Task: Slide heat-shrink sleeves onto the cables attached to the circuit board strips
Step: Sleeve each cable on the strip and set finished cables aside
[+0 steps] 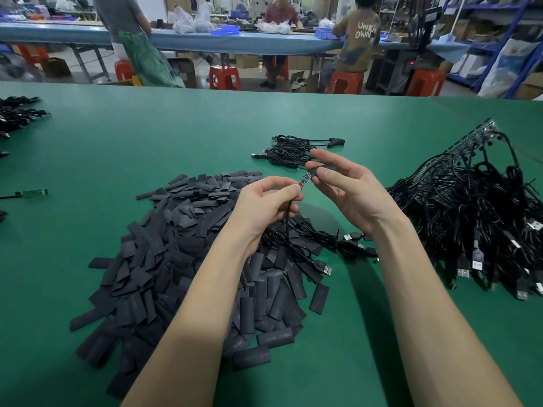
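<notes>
Pinching sleeve [318,168] in right hand [346,195]; left hand [270,201] holds cable [289,212].

green table [147,136] | red stools [225,77] beyond | blue-topped bench [73,33], people seated | shelving [499,39] right

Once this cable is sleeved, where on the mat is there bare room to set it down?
Bare green mat lies beyond the sleeve pile, left of the finished cables. Another patch lies near the front edge, right of the right forearm. Crowded: the cable heap at right.
</notes>
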Available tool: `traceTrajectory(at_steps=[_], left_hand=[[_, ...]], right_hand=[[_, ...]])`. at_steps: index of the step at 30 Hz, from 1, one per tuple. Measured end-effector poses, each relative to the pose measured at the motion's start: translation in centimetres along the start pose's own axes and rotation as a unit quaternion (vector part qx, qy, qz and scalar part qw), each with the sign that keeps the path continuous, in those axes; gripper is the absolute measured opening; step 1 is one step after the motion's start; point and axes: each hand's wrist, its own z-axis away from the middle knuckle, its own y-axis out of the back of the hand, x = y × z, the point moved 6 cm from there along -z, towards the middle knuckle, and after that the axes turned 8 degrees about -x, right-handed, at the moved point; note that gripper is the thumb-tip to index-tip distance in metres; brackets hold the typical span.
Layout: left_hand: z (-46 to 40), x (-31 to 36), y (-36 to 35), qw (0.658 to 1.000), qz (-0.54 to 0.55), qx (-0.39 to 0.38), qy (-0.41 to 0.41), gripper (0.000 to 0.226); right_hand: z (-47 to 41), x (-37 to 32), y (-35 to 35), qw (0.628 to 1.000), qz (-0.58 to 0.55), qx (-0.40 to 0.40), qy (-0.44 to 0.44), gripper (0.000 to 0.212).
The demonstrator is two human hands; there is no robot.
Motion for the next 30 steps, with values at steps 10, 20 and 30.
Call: traceTrajectory(at_steps=[10, 20, 30], left_hand=[[0.1, 0.3, 0.8, 1.0, 0.011, 0.001, 0.005, 0.005], [0.1, 0.2, 1.1, 1.0, 0.0, -0.005, 0.003, 0.003], [0.4, 0.5, 2.0, 0.992, -0.089, -0.084, 0.008, 0.006]], right_hand=[[0.1, -0.7, 0.4, 0.997, 0.048, 0.036, 0.047, 0.032], [0.0, -0.6, 0.1, 0.988, 0.143, 0.015, 0.059, 0.023], [0.7, -0.3, -0.3, 0.979, 0.183, -0.088, -0.023, 0.029]])
